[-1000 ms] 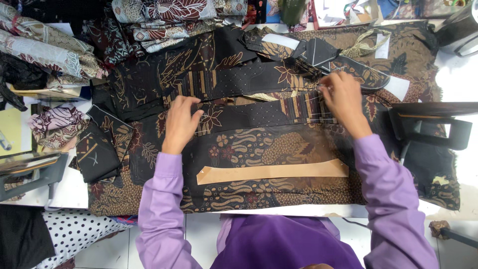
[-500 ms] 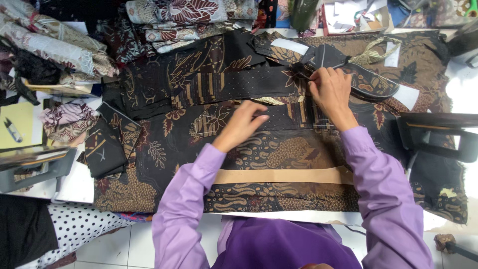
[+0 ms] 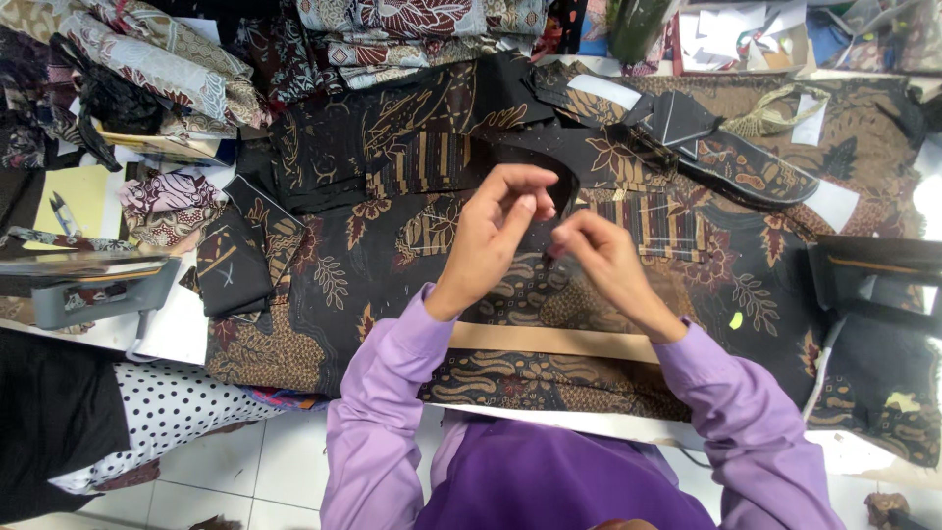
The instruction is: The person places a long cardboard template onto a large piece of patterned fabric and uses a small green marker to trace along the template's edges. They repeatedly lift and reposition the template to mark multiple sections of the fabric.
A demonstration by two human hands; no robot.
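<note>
My left hand (image 3: 491,236) and my right hand (image 3: 603,260) are lifted close together over the middle of the table. Their fingertips pinch the end of a narrow black patterned fabric strip (image 3: 563,194), which curves up from the cloth below. Under the hands lies a large dark brown-and-black batik cloth (image 3: 324,285). A striped brown piece (image 3: 655,222) lies just right of my right hand. A long tan paper strip (image 3: 545,341) lies across the cloth beneath my wrists.
Folded batik stacks (image 3: 177,69) fill the far left and top. A grey iron (image 3: 93,285) rests at the left edge, a black one (image 3: 873,270) at the right. Small snips (image 3: 61,212) lie on yellow paper. Paper scraps (image 3: 721,34) sit top right.
My left hand has left the cloth at the left and risen to the middle. My right hand has come back from the far right pieces, and the two now meet on the black strip.
</note>
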